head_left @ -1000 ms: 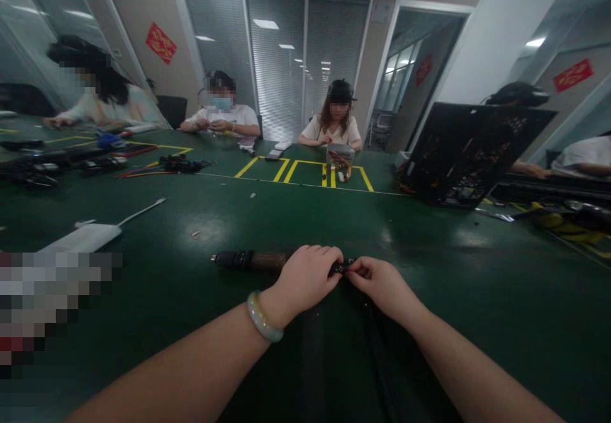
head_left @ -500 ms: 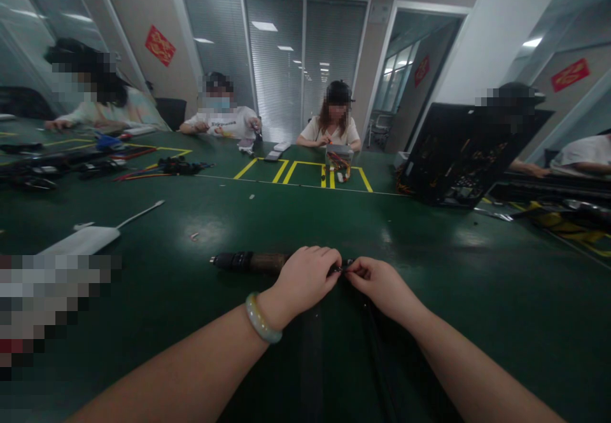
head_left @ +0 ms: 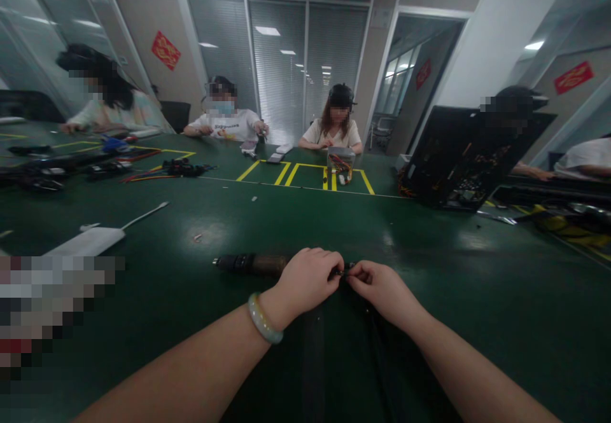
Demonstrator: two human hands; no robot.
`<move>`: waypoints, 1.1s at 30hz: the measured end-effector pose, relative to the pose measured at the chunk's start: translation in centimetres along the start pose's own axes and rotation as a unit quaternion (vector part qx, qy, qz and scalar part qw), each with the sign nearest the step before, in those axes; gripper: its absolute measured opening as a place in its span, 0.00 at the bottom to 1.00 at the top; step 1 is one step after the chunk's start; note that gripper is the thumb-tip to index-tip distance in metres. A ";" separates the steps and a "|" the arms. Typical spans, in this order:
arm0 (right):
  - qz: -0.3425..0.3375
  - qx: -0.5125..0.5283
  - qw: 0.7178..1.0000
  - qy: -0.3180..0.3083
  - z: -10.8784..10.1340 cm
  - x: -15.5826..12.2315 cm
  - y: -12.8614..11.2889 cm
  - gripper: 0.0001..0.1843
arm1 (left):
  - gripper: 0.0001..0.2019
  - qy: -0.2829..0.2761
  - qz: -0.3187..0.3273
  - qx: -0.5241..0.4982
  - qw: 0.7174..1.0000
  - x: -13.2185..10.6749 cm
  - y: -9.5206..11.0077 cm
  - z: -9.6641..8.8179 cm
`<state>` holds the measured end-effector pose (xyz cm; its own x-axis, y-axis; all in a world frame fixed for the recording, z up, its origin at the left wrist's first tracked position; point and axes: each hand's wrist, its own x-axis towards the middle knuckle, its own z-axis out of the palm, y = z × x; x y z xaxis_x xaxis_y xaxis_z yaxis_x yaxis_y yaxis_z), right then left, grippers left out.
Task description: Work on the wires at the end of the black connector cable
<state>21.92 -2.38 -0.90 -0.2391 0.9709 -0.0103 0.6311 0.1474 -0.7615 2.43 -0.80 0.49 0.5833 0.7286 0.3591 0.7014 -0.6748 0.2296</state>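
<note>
A dark inline electric screwdriver (head_left: 267, 265) with a brown middle section lies on the green table, its metal tip pointing left. My left hand (head_left: 312, 280), with a jade-coloured bangle (head_left: 264, 318) at the wrist, is closed over its rear end. Just to the right, my right hand (head_left: 379, 286) pinches a small dark piece at that rear end, seemingly a cable end; the fingers mostly cover it. A dark cable (head_left: 382, 353) runs from under the right hand toward me. Both hands are close together, fingertips nearly touching.
On the left lie a white power strip (head_left: 90, 242) and dark cable bundles (head_left: 184, 167). Yellow tape marks (head_left: 310, 166) and a clear box of wires (head_left: 340, 163) are farther back. A black open panel (head_left: 470, 162) stands at right. Several people sit across the table.
The whole view has shifted slightly down and right. Both hands keep nearly the same grip at the screwdriver's rear end, with only slight finger movement.
</note>
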 end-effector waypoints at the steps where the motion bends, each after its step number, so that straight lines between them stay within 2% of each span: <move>1: 0.000 -0.001 1.000 0.000 0.0 0.0 0.0 0.07 | 0.05 0.000 -0.001 0.000 1.000 0.0 0.0 -0.1; 10: 0.004 0.001 1.000 -0.021 -0.1 -0.1 0.2 0.08 | 0.06 -0.003 -0.008 0.002 1.000 -0.3 0.5 -0.4; 18: -0.013 -0.001 1.000 0.005 0.1 0.3 0.4 0.09 | 0.04 0.005 -0.004 0.011 1.000 -0.1 0.1 0.1; 24: -0.012 0.002 1.000 -0.002 0.0 0.3 0.3 0.08 | 0.03 0.008 0.000 0.004 1.000 -0.1 0.2 -0.1; 33: -0.013 0.008 1.000 -0.005 0.0 0.3 0.1 0.08 | 0.07 0.004 -0.011 0.010 1.000 -0.2 0.3 -0.1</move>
<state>21.93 -2.07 -1.03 -0.2631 0.9647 0.0035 0.6129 0.1700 -0.7717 2.47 -1.15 0.55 0.5642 0.7426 0.3609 0.7222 -0.6557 0.2203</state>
